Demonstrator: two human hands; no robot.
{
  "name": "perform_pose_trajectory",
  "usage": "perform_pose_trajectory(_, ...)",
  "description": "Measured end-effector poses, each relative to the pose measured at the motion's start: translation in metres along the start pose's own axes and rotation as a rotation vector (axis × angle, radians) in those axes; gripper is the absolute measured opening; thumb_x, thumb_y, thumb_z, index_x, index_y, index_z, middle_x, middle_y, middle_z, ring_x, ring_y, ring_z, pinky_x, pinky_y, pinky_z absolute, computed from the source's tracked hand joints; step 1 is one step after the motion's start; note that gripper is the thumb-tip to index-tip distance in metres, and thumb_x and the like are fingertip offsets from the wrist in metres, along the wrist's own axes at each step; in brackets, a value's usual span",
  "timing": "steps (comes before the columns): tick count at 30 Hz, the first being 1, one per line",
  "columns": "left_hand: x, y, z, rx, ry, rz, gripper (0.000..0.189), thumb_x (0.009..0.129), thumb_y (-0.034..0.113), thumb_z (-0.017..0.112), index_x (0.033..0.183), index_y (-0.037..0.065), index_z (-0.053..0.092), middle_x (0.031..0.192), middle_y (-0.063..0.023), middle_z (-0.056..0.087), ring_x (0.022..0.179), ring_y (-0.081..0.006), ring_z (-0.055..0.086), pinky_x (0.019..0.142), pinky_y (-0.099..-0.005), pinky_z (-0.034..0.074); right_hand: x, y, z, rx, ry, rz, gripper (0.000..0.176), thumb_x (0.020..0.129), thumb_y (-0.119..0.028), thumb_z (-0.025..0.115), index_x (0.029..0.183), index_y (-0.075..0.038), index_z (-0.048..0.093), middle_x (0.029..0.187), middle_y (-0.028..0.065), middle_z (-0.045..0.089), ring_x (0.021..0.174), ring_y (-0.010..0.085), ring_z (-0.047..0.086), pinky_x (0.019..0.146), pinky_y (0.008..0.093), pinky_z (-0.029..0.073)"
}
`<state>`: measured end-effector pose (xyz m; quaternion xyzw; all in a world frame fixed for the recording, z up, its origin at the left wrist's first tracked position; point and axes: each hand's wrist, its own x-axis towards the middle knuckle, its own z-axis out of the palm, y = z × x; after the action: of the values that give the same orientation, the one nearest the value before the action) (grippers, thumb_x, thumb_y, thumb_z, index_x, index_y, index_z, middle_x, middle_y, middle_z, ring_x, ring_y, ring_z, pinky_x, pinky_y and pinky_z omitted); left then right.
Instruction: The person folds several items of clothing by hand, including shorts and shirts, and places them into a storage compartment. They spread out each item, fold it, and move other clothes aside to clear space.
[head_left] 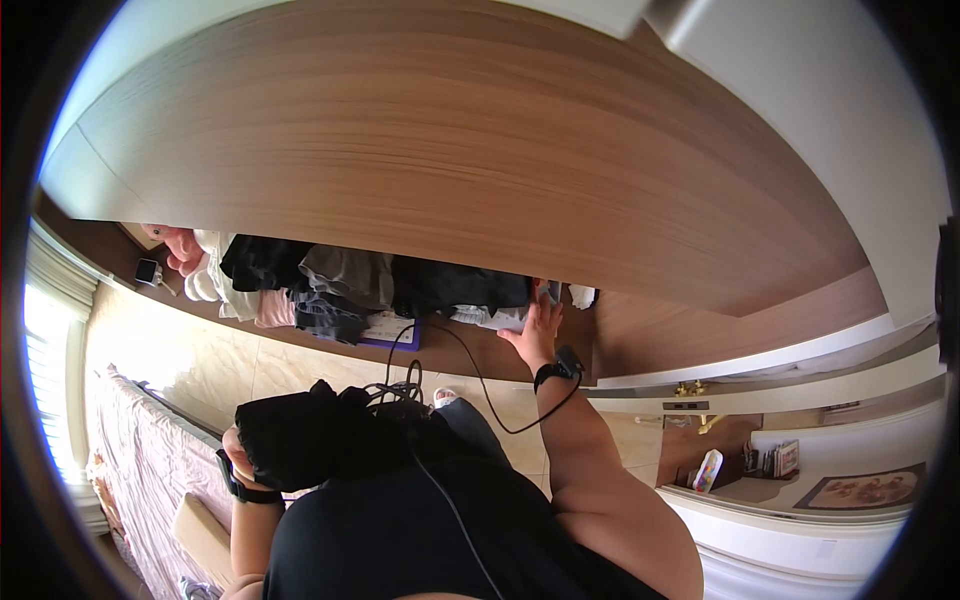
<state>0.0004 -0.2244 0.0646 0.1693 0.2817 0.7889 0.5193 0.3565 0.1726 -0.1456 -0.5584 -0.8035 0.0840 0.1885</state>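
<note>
My left hand [237, 452] is closed on a bundle of black cloth [300, 440], held in front of my body; the cloth hides most of its fingers. My right hand [540, 330] reaches to the right end of a row of clothes, fingers stretched out. Its fingertips are by a small red and grey item, and a white folded cloth [500, 317] lies just left of it. Farther left along the shelf are black folded clothing [450, 285], a grey garment [350, 275] and a dark blue-grey garment [330, 315].
A wooden panel [480, 150] overhangs the shelf. A pink plush toy [180, 248] and a smartwatch-like object [149, 272] are at its left end. Black cables [480, 375] loop between my body and right wrist. A bed [150, 450] stands left, a white-framed shelf [780, 535] right.
</note>
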Motion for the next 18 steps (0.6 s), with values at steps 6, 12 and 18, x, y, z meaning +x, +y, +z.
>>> perform_pose_trajectory(6,0.003,-0.007,-0.006,0.009,0.041,-0.016,0.038,0.077,0.010,0.066,0.108,-0.010,0.072,0.109,-0.0213,0.075,0.096,-0.0343,0.073,0.092,-0.0446,0.058,0.022,0.030,-0.013,0.207,0.006,-0.212,0.111,0.066,-0.041,0.093,0.155,-0.011,0.035,0.156,0.0243,0.035,0.140,0.0551,0.035,0.112,0.0647,0.033)
perform_pose_trajectory(12,-0.006,-0.011,-0.047,0.004,-0.093,0.036,0.038,0.076,0.014,0.069,0.107,-0.008,0.072,0.110,-0.0209,0.075,0.100,-0.0351,0.073,0.095,-0.0460,0.057,0.057,0.085,0.004,0.100,0.189,0.221,0.041,0.084,-0.030,0.074,0.118,-0.006,0.071,0.139,0.0238,0.053,0.136,0.0457,0.041,0.114,0.0508,0.034)
perform_pose_trajectory(18,0.006,-0.009,0.000,-0.094,-0.051,-0.047,0.041,0.074,0.012,0.070,0.110,-0.009,0.072,0.113,-0.0220,0.074,0.102,-0.0358,0.072,0.097,-0.0460,0.057,0.091,0.135,0.038,0.428,0.092,0.568,0.019,0.092,-0.017,0.069,0.099,0.001,0.073,0.094,0.0085,0.075,0.086,0.0189,0.070,0.085,0.0303,0.054)
